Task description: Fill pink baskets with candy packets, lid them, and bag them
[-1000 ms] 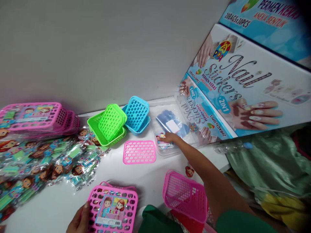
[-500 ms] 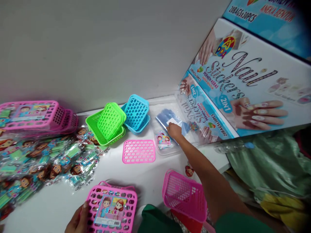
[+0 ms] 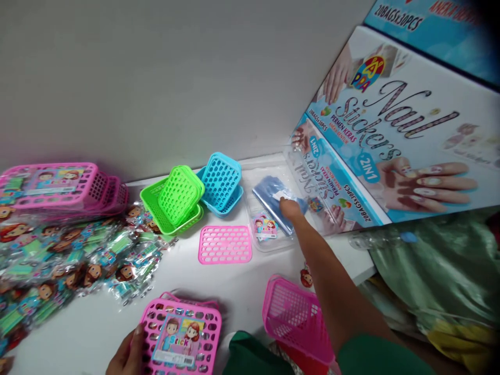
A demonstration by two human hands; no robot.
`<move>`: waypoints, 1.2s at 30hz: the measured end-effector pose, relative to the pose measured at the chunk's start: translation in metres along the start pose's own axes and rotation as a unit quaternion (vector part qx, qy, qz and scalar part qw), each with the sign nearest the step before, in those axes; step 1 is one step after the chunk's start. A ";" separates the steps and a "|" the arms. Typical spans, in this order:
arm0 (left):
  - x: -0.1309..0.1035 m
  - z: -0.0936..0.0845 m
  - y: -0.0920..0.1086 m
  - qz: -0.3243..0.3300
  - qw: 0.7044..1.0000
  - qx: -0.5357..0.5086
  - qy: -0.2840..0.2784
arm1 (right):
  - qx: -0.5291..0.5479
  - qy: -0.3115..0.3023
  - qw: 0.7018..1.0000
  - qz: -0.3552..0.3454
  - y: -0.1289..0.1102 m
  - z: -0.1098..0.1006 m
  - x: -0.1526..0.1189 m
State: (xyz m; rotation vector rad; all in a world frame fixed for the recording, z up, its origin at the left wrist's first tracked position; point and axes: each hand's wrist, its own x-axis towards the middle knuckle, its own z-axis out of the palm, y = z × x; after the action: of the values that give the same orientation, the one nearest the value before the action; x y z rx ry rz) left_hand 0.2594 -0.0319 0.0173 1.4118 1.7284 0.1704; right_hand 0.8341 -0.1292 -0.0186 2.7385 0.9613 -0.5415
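So the right hand (image 3: 291, 209) was over at the far right, fingertips down on the bluish, see-through folded plastic film (image 3: 269, 200), which lay in the shallow clear plastic tray (image 3: 269, 249), just beside the small printed cartoon cards (image 3: 264, 227). Couldn't tell if the fingers were pinching a layer or only pressing, since the back of the hand hid them; they sat right by a white paper slip (image 3: 279, 195). The left hand (image 3: 127, 354) was at the near side, against the left edge of the square pink plastic lattice basket (image 3: 205, 333) with the cartoon label on top. Its thumb lay along that edge, but the other fingers were mostly out of sight, so no clue whether it was really gripping or just steadying. My take: film that slick probably wanted a light thumb-and-finger pinch at one loose edge rather than a flat press, which could've dragged several layers plus the cards. A low wrist probably would've helped too, as the forearm passed above the deep pink mesh basket (image 3: 289, 312) at near right. A relaxed left hand seemed enough for the basket.
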 end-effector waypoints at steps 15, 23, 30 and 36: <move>-0.004 0.000 0.008 -0.001 1.000 0.011 0.012 | 0.042 0.019 0.999 -0.025 -0.036 0.013 -0.053; -0.007 0.000 0.010 0.004 1.000 0.016 0.009 | -0.019 -0.027 0.999 0.002 -0.031 0.008 -0.033; -0.001 -0.002 0.003 -0.022 1.000 -0.003 -0.006 | -0.011 -0.003 1.000 0.015 -0.022 -0.001 -0.037; 0.011 -0.006 -0.008 -0.023 0.999 0.006 -0.032 | 0.009 -0.005 0.999 0.040 -0.022 -0.012 -0.042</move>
State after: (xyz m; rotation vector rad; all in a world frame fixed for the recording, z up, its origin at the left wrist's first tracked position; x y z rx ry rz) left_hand 0.2493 -0.0229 0.0104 1.3709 1.7099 0.0890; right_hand 0.7935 -0.1326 0.0073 2.7737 0.8446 -0.5513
